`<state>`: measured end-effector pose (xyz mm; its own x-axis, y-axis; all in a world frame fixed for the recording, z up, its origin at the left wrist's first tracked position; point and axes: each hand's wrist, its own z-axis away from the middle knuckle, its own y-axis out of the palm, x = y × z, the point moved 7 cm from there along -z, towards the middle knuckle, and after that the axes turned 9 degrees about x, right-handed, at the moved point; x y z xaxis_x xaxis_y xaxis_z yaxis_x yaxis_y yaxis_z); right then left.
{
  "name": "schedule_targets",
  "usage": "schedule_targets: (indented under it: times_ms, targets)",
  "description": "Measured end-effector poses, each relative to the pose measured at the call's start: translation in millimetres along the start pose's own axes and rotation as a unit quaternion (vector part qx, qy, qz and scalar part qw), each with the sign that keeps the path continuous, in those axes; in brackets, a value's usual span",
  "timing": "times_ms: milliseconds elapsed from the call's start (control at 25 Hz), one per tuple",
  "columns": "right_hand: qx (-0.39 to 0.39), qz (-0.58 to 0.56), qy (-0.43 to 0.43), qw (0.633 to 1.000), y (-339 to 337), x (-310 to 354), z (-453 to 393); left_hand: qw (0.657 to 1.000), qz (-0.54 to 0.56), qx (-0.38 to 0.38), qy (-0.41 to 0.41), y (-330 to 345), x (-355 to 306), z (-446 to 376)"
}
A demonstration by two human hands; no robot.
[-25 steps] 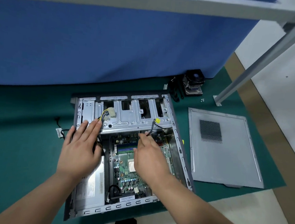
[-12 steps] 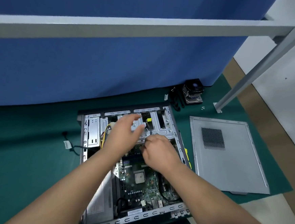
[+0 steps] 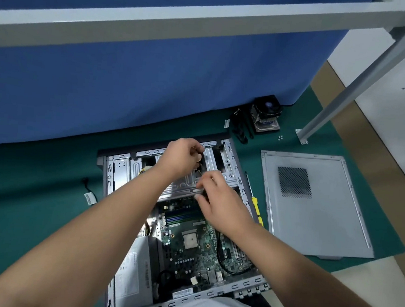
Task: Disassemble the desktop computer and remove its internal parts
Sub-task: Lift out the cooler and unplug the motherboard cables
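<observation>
The computer case point(image 3: 186, 224) lay open on its side on the green mat point(image 3: 36, 188), its long axis running away from the person, with the removed side panel point(image 3: 313, 205) flat on the mat to its right. A power supply point(image 3: 134, 269) sat in the near left of the case, the circuit board point(image 3: 189, 244) beside it, and the metal drive cage point(image 3: 182, 185) crossed the far end. A cooler fan point(image 3: 266, 114) stood well apart by the blue curtain, and a yellow-handled screwdriver point(image 3: 253, 201) lay just beside the case's right wall.

Both hands worked over the drive cage. The left hand point(image 3: 179, 158), the farther one, had its fingers curled around a small cable plug point(image 3: 199, 161). The right hand point(image 3: 219, 203) was nearer, its fingers bent down at the cage's near edge; whether that grip was clamped on anything could not be told. The plug lay just beyond the right hand, so the left was better placed to pull it free.
</observation>
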<state>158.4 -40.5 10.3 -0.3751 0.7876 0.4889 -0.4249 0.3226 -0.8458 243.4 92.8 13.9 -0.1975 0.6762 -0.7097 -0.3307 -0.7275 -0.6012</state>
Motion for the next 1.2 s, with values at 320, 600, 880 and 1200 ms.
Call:
schedule_targets:
  times_ms: [320,600,880,1200]
  targets:
    - [-0.092,-0.124,0.155,0.976,-8.6,-13.1,-21.2,0.991,-0.112,0.026,0.061,5.5,-2.9,-21.2]
    - [-0.062,-0.09,0.183,0.977,-8.7,-18.1,-38.5,0.966,-0.234,0.033,0.101,10.9,7.4,-36.4]
    - [-0.032,-0.073,0.234,0.969,-1.8,-11.6,-51.7,0.953,-0.247,0.095,0.148,13.1,17.2,-45.4]
    - [-0.032,-0.087,0.216,0.972,1.6,-7.9,-45.4,0.945,-0.283,0.087,0.138,18.7,26.6,-40.7]
